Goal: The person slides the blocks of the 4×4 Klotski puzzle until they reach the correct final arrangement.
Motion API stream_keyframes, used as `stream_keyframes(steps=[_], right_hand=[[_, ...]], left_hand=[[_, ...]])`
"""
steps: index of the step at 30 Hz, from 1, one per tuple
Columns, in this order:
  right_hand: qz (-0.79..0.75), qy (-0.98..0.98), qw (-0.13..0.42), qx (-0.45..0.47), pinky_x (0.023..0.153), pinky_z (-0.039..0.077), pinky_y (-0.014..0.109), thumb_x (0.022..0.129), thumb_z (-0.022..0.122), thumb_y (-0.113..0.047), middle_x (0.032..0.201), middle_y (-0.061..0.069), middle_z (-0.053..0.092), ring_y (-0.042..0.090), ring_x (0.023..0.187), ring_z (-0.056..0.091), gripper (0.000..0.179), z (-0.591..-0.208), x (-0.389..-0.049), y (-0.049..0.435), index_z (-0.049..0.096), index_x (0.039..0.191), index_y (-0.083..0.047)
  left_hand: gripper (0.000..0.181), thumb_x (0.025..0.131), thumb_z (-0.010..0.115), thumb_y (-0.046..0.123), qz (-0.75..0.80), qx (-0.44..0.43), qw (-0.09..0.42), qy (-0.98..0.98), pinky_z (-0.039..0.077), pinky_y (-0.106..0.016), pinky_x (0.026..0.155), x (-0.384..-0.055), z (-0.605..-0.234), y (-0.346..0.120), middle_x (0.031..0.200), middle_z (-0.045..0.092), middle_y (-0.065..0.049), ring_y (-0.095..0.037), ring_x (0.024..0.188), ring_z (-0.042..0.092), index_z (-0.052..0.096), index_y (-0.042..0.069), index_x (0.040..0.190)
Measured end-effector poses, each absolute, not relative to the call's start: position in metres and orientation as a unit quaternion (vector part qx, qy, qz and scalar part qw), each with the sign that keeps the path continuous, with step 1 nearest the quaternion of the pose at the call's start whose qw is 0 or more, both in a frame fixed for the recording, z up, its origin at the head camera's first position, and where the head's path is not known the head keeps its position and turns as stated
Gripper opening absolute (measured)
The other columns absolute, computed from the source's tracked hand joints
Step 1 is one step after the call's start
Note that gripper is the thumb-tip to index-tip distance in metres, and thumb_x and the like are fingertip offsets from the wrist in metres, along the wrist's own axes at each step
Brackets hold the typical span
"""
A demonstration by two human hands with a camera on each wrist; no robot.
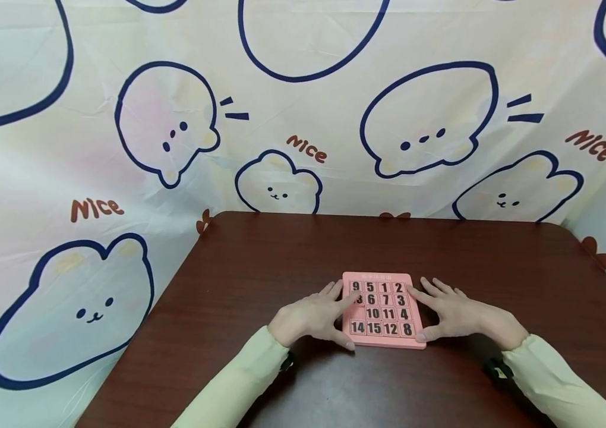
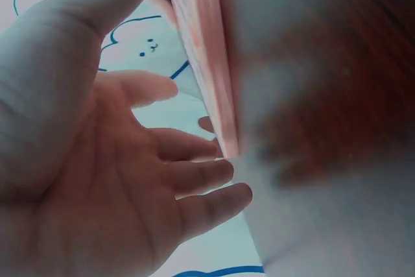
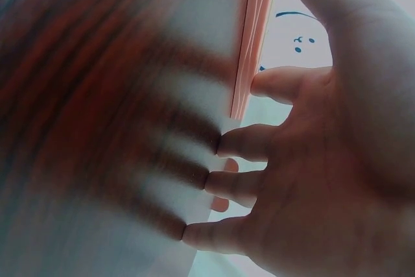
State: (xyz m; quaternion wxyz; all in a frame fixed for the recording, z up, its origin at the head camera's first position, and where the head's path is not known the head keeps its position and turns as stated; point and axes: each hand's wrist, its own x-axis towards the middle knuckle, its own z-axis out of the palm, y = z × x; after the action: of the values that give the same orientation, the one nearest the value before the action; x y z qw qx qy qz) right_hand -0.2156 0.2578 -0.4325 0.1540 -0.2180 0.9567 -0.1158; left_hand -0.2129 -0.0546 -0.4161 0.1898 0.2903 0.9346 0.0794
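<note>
A pink sliding number puzzle (image 1: pixel 381 336) lies flat on the brown table, its tiles bearing black numbers. At the left end of its third row is a gap without a number. My left hand (image 1: pixel 311 315) is at the puzzle's left side, index fingertip over the second-row tile, which it partly hides. Its thumb reaches the lower left corner. At the right side, my right hand (image 1: pixel 466 315) has its index finger at the upper right edge and its thumb at the lower right corner. Both hands have their fingers extended and spread; the right wrist view shows the pink side edge (image 3: pixel 249 50) by the index finger.
The dark brown wooden table (image 1: pixel 281 249) has rounded far corners. Behind and to the left hangs a pale cloth (image 1: pixel 335 119) with blue-outlined cartoon animals. Bands (image 1: pixel 497 368) are worn at the wrists, below light green sleeves (image 1: pixel 233 380).
</note>
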Motion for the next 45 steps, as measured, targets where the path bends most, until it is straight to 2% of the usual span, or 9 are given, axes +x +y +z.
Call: stream_keyframes(steps=[6,15,22,28,32,36,40,43,45], right_hand=[[-0.111,0.958,0.149,-0.218,0.103,0.02,0.078,0.071,0.065,-0.078,0.158,0.032,0.022,0.057,0.143,0.017,0.111,-0.431,-0.216,0.259,0.029,0.155,-0.015],[-0.114,0.958,0.148,-0.216,0.103,0.021,0.078,0.07,0.065,-0.077,0.157,0.032,0.023,0.057,0.143,0.018,0.111,-0.433,-0.214,0.257,0.03,0.155,-0.015],[-0.118,0.958,0.146,-0.218,0.102,0.022,0.079,0.071,0.066,-0.076,0.157,0.032,0.024,0.057,0.143,0.018,0.11,-0.434,-0.212,0.256,0.031,0.155,-0.013],[-0.118,0.958,0.144,-0.219,0.102,0.022,0.079,0.071,0.065,-0.077,0.157,0.032,0.024,0.057,0.143,0.019,0.111,-0.433,-0.212,0.258,0.031,0.155,-0.013],[-0.116,0.958,0.144,-0.218,0.102,0.022,0.079,0.071,0.065,-0.077,0.157,0.032,0.024,0.057,0.143,0.019,0.111,-0.433,-0.213,0.258,0.031,0.155,-0.014],[-0.118,0.958,0.148,-0.215,0.102,0.021,0.079,0.071,0.065,-0.077,0.157,0.032,0.023,0.057,0.143,0.018,0.111,-0.433,-0.213,0.257,0.03,0.155,-0.014],[-0.117,0.958,0.15,-0.214,0.102,0.021,0.078,0.071,0.066,-0.076,0.157,0.032,0.023,0.057,0.143,0.018,0.111,-0.433,-0.212,0.256,0.031,0.155,-0.013],[-0.118,0.958,0.148,-0.215,0.102,0.021,0.078,0.071,0.066,-0.076,0.157,0.032,0.024,0.057,0.142,0.019,0.11,-0.432,-0.212,0.256,0.031,0.155,-0.013],[-0.119,0.958,0.146,-0.216,0.102,0.022,0.079,0.071,0.067,-0.076,0.157,0.032,0.024,0.057,0.142,0.019,0.11,-0.432,-0.212,0.256,0.031,0.154,-0.013]], left_hand=[[0.112,0.073,0.075,0.066,0.057,0.271,0.196,0.941,0.028,-0.045,0.12,-0.22,-0.421,-0.051,0.167,0.005,-0.012,-0.027,0.154,0.01,0.014,0.027,0.159],[0.113,0.072,0.074,0.067,0.049,0.273,0.204,0.939,0.022,-0.043,0.122,-0.224,-0.421,-0.053,0.167,0.007,-0.011,-0.026,0.155,0.008,0.015,0.026,0.159],[0.109,0.074,0.075,0.063,0.042,0.273,0.205,0.939,0.025,-0.045,0.121,-0.219,-0.421,-0.049,0.166,0.012,-0.01,-0.026,0.154,0.012,0.019,0.023,0.159],[0.091,0.079,0.076,0.055,0.027,0.283,0.187,0.94,0.032,-0.041,0.118,-0.211,-0.418,-0.044,0.162,0.024,-0.014,-0.028,0.151,0.023,0.036,0.019,0.152],[0.064,0.081,0.078,0.044,0.03,0.29,0.172,0.941,0.037,-0.04,0.115,-0.206,-0.415,-0.042,0.154,0.039,-0.013,-0.03,0.147,0.033,0.051,0.018,0.132],[0.049,0.08,0.08,0.042,0.033,0.296,0.163,0.941,0.043,-0.038,0.109,-0.204,-0.413,-0.043,0.14,0.05,-0.006,-0.028,0.142,0.041,0.054,0.022,0.116],[0.04,0.08,0.079,0.046,0.049,0.301,0.166,0.938,0.05,-0.03,0.089,-0.209,-0.412,-0.047,0.119,0.059,0.002,-0.016,0.114,0.058,0.058,0.024,0.107],[0.046,0.082,0.076,0.048,0.063,0.302,0.164,0.937,0.049,-0.031,0.094,-0.217,-0.409,-0.048,0.129,0.059,0.0,-0.015,0.115,0.058,0.061,0.024,0.118],[0.06,0.082,0.075,0.049,0.078,0.295,0.165,0.938,0.044,-0.036,0.106,-0.223,-0.407,-0.048,0.146,0.05,-0.004,-0.018,0.132,0.05,0.056,0.023,0.134]])
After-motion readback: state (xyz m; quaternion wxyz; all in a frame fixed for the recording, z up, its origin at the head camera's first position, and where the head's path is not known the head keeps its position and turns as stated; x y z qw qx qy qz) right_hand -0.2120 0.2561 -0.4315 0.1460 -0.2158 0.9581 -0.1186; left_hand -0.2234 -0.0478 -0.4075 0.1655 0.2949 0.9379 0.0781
